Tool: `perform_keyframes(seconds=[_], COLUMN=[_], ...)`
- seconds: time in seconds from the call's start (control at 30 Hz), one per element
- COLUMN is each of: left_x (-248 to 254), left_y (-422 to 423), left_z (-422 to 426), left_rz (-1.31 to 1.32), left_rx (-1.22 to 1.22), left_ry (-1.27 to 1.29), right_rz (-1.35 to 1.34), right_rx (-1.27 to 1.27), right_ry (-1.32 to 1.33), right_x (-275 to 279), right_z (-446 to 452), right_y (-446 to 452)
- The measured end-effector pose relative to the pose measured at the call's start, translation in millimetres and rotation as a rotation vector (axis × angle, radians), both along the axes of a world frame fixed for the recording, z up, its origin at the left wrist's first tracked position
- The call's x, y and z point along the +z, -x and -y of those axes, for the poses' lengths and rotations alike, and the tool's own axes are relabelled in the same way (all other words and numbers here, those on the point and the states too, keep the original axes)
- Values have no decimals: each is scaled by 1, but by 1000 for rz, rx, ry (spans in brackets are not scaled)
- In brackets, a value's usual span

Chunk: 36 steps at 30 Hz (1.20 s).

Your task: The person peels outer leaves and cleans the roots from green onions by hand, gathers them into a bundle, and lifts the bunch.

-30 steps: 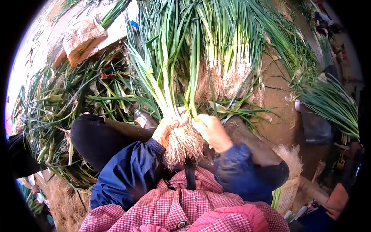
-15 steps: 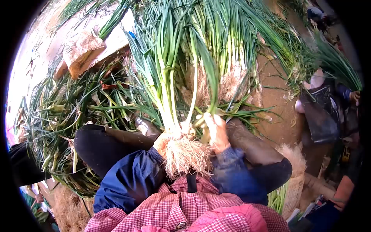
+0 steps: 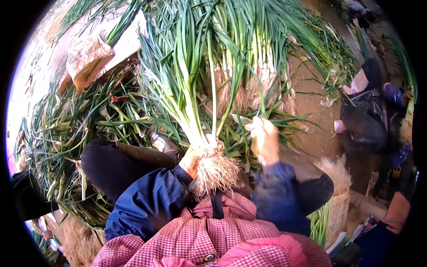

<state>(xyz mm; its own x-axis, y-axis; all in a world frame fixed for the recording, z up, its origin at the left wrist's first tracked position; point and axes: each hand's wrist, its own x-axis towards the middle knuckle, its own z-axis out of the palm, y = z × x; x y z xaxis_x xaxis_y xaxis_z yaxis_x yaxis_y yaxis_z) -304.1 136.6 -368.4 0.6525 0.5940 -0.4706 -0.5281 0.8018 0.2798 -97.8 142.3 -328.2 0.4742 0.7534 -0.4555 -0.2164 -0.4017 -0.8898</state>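
Note:
My left hand (image 3: 190,161) is wrapped round the base of a bunch of green onions (image 3: 193,118), just above its pale, stringy roots (image 3: 218,173). The stalks stand up and fan away from me. To the right, and apart from the bunch, my right hand (image 3: 265,139) is closed on a green onion leaf (image 3: 263,104), with a pale strip at its fingers. Motion blurs this hand a little.
Rooted green onion bundles (image 3: 262,66) lie ahead. A heap of loose leaves (image 3: 66,129) is at my left, beside a crumpled sack (image 3: 89,60). At the right, a co-worker's hand (image 3: 408,97) is by another bundle; a rooty bundle (image 3: 336,187) lies near my knee.
My right hand has moved right, away from the bunch, pulling the leaf with it. My left hand keeps hold of the bunch, which has shifted slightly left.

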Motion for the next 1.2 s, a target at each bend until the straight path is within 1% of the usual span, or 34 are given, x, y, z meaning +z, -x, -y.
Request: perform_keyframes(seconds=[0.03,0.07,0.1,0.17,0.2,0.23,0.27,0.3,0.33,0.37,0.43,0.5,0.53,0.63,0.67,0.7,0.73,0.77,0.8,0.83,0.87,0.9,0.93,0.97,1.0,1.03,1.07,1.1,1.13,1.17,1.2], left_x=[2,6,4,-4,-4,-6,0,1,-9,-16,-15,2,-9,-17,-16,-16,-18,-18,-10,10,7,3,35,14,3,-1,38,45,42,36,37], left_y=[0,3,6,9,7,2,-4,-6,-9,-9,-5,0,0,-2,3,1,-1,0,5,8,13,14,11,10,12,14,20,23,24,27,28], left_z=[0,-3,-4,2,3,5,5,3,7,9,10,7,10,9,5,6,6,5,0,-4,-5,-5,-9,-8,-9,-6,-14,-14,-13,-12,-12], left_rz=[-19,-95,-166,-263,-280,-291,-263,-240,-194,-192,-274,-422,-341,-262,-237,-252,-265,-281,-391,-304,-190,-70,-164,-43,5,52,-62,-56,4,81,162], left_rx=[-22,-135,-152,-112,-71,-30,44,21,24,6,-10,-54,4,42,-130,-134,-142,-144,-175,-117,-106,-99,-40,-75,-20,31,-24,-37,-32,-33,-24], left_ry=[-14,-101,-154,-178,-156,-116,-8,-81,-101,-102,-145,-104,-65,-42,-38,12,-26,-64,-111,3,60,122,95,129,57,-11,-45,-17,10,49,82], right_rz=[321,579,779,899,920,932,1008,1022,1039,1109,1135,1202,1139,1160,1155,1137,868,610,15,-576,-619,-659,-655,-553,-454,-355,404,1184,1328,1196,855], right_rx=[279,441,598,758,807,815,770,664,656,727,874,862,885,709,596,471,202,344,276,211,288,358,356,377,400,417,819,1185,1184,1066,928], right_ry=[-48,105,139,83,44,41,146,239,341,349,189,174,167,-124,-248,-381,-432,-157,-182,-184,-109,-28,-18,70,150,232,504,770,761,551,301], right_x=[-22,-42,-63,-57,-39,-23,-19,-7,-8,-25,-61,-44,-35,-28,-44,-63,-64,-72,-84,-93,-94,-81,-52,-7,34,57,53,39,32,36,37], right_z=[-10,-21,-42,-62,-61,-54,-47,-48,-54,-58,-62,-56,-48,-15,-13,-17,-24,-22,-17,-11,2,19,34,49,56,53,40,30,33,27,20], right_y=[-8,-7,0,27,40,45,42,40,32,22,14,30,33,40,35,36,55,44,41,39,31,21,5,-17,-38,-53,-58,-61,-71,-65,-55])
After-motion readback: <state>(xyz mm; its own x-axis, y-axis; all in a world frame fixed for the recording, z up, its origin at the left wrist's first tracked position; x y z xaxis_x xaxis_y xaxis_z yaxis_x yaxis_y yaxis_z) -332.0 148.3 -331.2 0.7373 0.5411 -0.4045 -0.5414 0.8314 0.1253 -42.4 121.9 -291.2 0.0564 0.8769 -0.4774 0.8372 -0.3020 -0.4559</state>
